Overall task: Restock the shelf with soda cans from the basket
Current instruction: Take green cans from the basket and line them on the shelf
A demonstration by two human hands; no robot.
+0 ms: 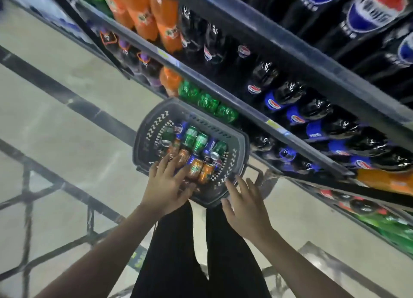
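left hand [166, 187] over cans [196, 151] | right hand [244, 205] beside basket [242, 150]

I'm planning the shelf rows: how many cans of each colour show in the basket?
Green cans: 4
Orange cans: 4
Blue cans: 4
Can of unclear colour: 1
Total: 13 showing; the left hand may hide more.

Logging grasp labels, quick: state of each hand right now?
Left hand: open, fingers spread over the cans in the basket, gripping nothing.
Right hand: open, empty.
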